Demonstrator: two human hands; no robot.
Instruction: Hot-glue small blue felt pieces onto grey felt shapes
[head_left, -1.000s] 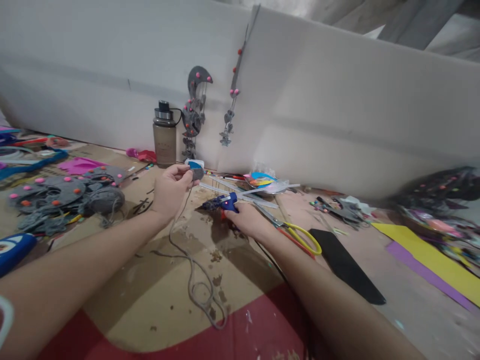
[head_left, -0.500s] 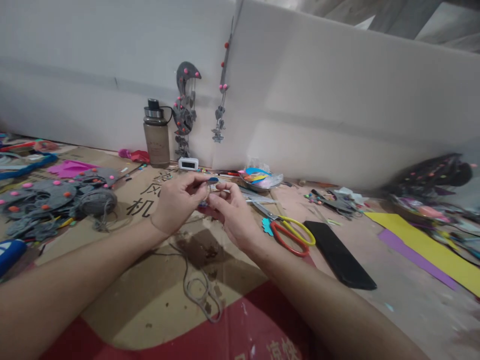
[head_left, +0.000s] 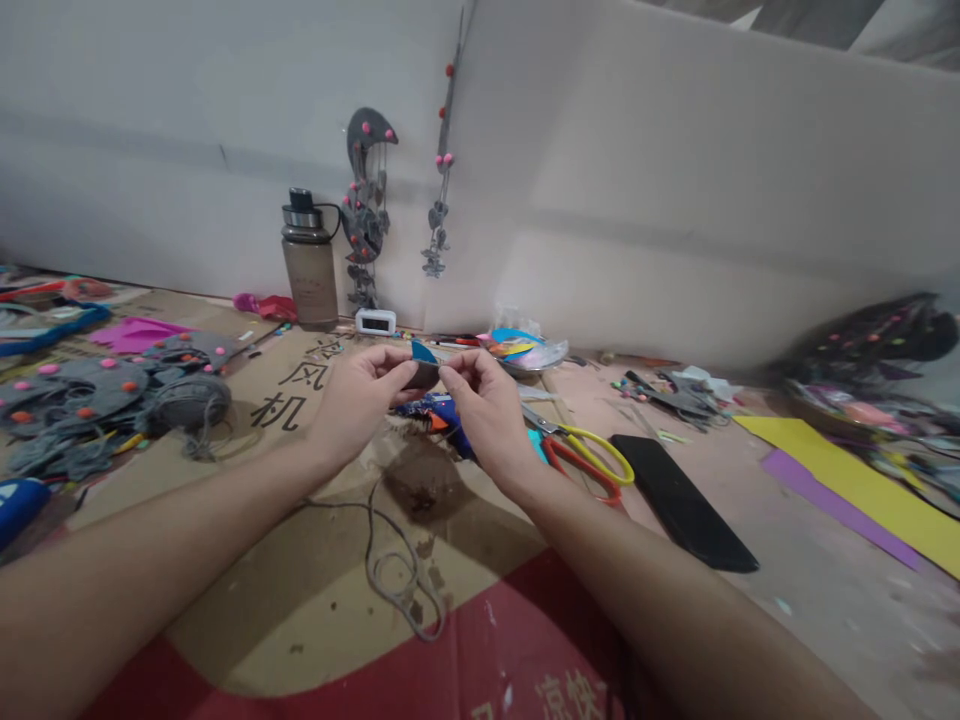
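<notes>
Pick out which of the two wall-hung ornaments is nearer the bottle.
The crescent-topped ornament, just right of the bottle; the narrow ornament hangs farther right, its upper part a slim strip.

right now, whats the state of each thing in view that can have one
left hand: pinching the gray piece
right hand: pinching its other end
gray piece: held up between both hands
scissors: lying flat, blades partly hidden
bottle: upright, lid on
glue gun: partly hidden by right hand
white device: upright, display unreadable
loose yarn: looped on cardboard
</notes>
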